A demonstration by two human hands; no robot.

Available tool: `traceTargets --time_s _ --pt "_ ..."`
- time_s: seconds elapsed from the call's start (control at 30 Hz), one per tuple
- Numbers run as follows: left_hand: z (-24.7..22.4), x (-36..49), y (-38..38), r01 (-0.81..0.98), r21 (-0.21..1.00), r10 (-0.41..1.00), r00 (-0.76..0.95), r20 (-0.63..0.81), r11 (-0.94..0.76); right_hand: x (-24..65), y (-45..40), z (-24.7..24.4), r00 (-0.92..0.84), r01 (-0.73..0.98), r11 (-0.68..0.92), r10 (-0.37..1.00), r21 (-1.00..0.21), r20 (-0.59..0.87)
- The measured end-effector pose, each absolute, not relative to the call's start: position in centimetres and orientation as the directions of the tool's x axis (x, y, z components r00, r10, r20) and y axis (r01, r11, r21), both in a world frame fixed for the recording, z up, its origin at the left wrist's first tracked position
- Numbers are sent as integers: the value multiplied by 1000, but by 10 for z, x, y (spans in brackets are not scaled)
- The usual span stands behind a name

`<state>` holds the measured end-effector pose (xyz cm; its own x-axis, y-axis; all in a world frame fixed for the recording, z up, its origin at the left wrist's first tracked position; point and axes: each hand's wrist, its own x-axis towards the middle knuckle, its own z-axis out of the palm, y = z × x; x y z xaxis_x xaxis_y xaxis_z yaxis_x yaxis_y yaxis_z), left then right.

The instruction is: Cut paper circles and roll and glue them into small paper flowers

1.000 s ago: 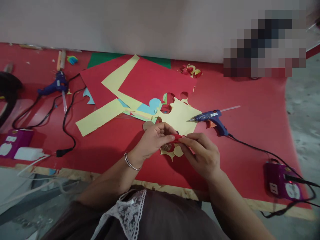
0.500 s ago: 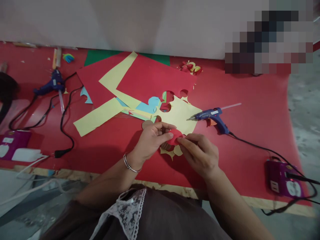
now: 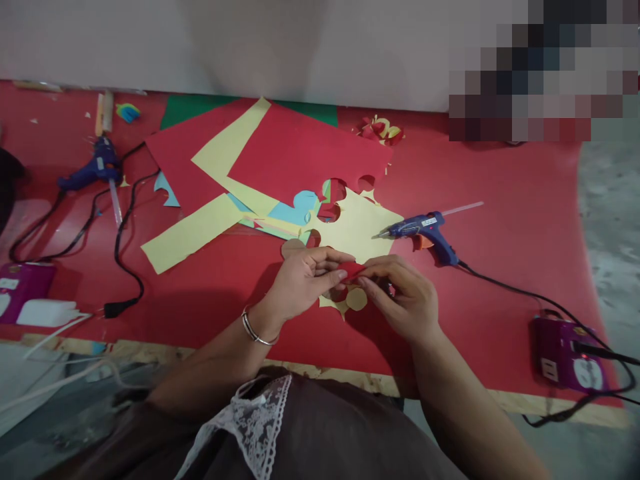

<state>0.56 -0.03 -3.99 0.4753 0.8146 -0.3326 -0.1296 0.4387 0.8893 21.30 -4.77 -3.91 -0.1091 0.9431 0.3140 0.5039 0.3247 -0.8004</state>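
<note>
A small piece of red paper (image 3: 351, 271) is pinched between both hands over the table's front half. My left hand (image 3: 305, 279), with a bracelet at the wrist, grips its left side between thumb and fingers. On its right edge, my right hand (image 3: 405, 293) closes thumb and forefinger. Much of the piece is hidden by the fingers. Just below lie a round yellow paper disc (image 3: 357, 299) and a yellow scrap (image 3: 330, 303). Behind the hands is a yellow sheet (image 3: 355, 223) with curved cutouts, the tip of a blue glue gun (image 3: 425, 230) resting over it.
Large red paper (image 3: 300, 150) and yellow strips (image 3: 190, 233) lie behind. Another glue gun (image 3: 103, 163) with cords is at the left. A purple power box (image 3: 565, 353) sits right, a second purple box (image 3: 30, 287) left. Paper scraps (image 3: 380, 130) are piled at the back.
The red piece has tilted or curled, so less of its face shows. My right hand has turned, its fingers now higher along the edge. The view has shifted slightly.
</note>
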Motion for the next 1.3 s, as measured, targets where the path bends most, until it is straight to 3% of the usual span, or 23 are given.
traceTargets --time_s 0.23,0.43,0.87,1.3 --pt "-37 6 -5 -57 947 843 476 -252 316 215 -48 -41 -27 395 163 986 -904 166" --pt "-38 12 -8 -2 955 866 421 -269 298 213 -52 -45 63 277 -53 997 -959 -37" --pt "-42 15 -5 -56 918 844 417 -336 393 211 -49 -44 80 226 -110 992 -968 -94" --pt "-41 18 -8 -91 939 880 387 -275 333 210 -49 -41 85 246 -88 994 -965 -69"
